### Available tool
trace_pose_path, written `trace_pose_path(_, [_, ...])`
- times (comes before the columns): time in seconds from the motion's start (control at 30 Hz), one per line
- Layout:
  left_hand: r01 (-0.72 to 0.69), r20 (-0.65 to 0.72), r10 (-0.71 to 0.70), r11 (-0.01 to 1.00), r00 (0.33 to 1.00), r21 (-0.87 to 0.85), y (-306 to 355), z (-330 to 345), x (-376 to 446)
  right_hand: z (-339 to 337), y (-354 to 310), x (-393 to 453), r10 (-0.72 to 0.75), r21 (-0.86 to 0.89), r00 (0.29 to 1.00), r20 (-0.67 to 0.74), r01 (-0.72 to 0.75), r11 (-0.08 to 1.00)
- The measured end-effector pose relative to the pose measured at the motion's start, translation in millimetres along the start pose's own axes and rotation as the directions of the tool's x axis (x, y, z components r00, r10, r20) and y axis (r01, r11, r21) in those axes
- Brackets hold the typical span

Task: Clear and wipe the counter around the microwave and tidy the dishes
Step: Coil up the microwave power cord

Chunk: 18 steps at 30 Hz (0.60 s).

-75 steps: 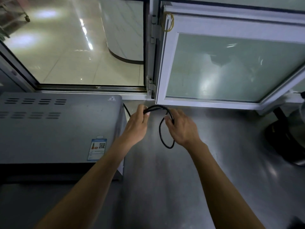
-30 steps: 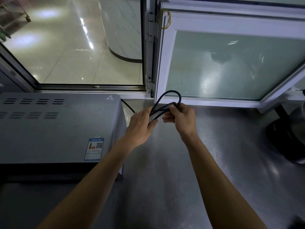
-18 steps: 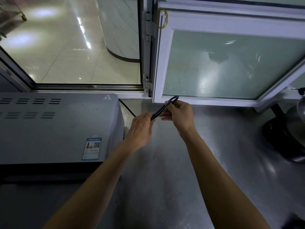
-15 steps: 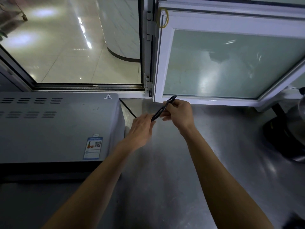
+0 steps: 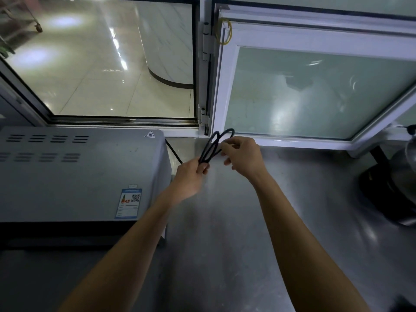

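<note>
Both hands hold the black cord [image 5: 212, 147] just right of the microwave [image 5: 78, 174]: the left hand [image 5: 191, 176] grips the folded loops at their base, the right hand [image 5: 243, 157] pinches their upper part. The job looks early, with the cord gathered off the counter [image 5: 225, 233] but no wiping or dishes visible. A dark pot [image 5: 391, 188] sits far right of the microwave, contents unseen.

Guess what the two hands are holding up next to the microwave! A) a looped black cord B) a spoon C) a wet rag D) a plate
A: the left hand and right hand both grip a black cord folded into loops, above the counter beside the microwave.
</note>
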State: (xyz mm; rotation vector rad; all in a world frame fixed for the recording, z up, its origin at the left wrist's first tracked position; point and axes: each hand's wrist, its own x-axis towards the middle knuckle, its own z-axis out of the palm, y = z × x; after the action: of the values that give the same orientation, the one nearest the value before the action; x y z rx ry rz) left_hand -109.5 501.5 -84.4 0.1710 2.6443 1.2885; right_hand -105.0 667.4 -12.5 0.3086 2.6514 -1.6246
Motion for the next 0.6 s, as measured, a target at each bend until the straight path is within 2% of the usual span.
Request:
trace_pose_path(0.07, [0.06,-0.02,-0.063,0.991,0.998,-0.122,0.9,-5.3,2.6,-0.3,5.0,-1.0,-0.004,-0.039,1.0,-0.004,0.004,0.999])
trace_pose_path(0.23, [0.043,-0.048,-0.057,0.964,0.997,-0.262,6.4,-19.0,6.7,2.4,6.2,-4.3,-0.066,-0.098,0.993,-0.1,0.056,0.994])
trace_pose_path(0.37, [0.034,0.051,-0.016,0.927,0.999,-0.373,2.7,-26.0,7.7,5.1,-5.3,-1.9,-0.127,-0.018,0.984,-0.125,0.126,0.992])
trace_pose_path(0.47, [0.034,0.148,0.021,0.931,0.989,-0.364,-0.8,-32.4,5.0,7.2,-8.6,0.3,-0.199,-0.02,0.976,-0.09,0.198,0.98])
trace_pose_path(0.6, [0.045,0.233,0.039,0.938,0.972,-0.345,-0.2,-38.0,0.0,12.3,-6.1,5.2,-0.221,-0.014,0.965,-0.138,0.221,0.975])
